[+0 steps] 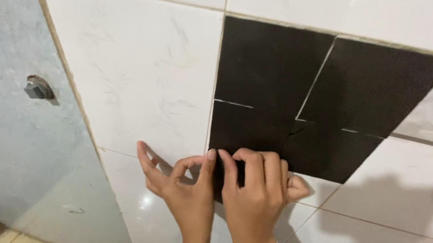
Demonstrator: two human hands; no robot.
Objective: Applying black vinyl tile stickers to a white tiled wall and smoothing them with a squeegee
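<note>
White tiles (144, 71); left hand (184, 188) and right hand (255, 185) hide black sheet (270, 84) edge.

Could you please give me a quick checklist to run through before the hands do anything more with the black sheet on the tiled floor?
1. Left hand at the black sheet bottom corner: ok.
2. Right hand on the same corner: ok.
3. Corner actually pinched: cannot tell, fingers hide it.
4. Sheet lies flat on the white tiles: not ok, a small tear shows mid-sheet.
5. Metal stub on the wall is away from the hands: ok.
</note>
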